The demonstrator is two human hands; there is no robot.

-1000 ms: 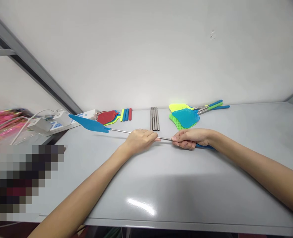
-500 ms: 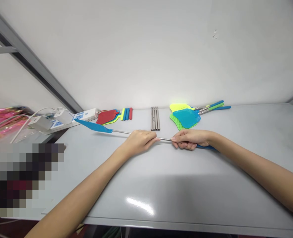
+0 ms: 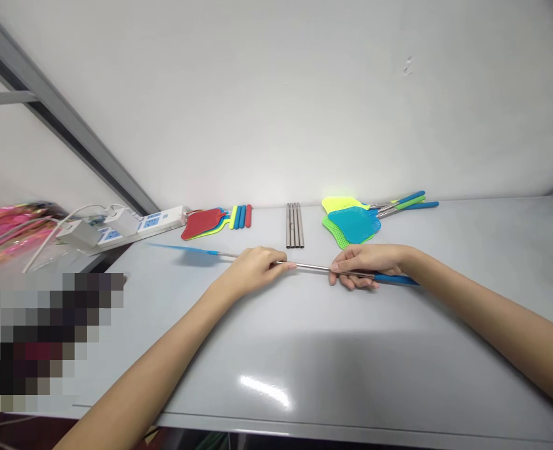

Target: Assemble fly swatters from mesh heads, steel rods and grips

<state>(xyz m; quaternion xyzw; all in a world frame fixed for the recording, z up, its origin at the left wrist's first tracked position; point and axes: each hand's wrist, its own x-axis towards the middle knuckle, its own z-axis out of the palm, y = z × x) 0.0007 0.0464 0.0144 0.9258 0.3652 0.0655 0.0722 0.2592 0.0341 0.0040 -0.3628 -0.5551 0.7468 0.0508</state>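
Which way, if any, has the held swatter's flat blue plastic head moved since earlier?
Yes: the head has moved down and rightward in view, against the white rectangular power strip.

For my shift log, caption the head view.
Left hand and right hand hold a blue swatter by its rod, metal tubes lying behind.

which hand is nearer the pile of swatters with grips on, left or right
Right. The right hand is just in front of the pile of swatters, holding the blue swatter near its grip; the left hand is farther off, to the pile's left.
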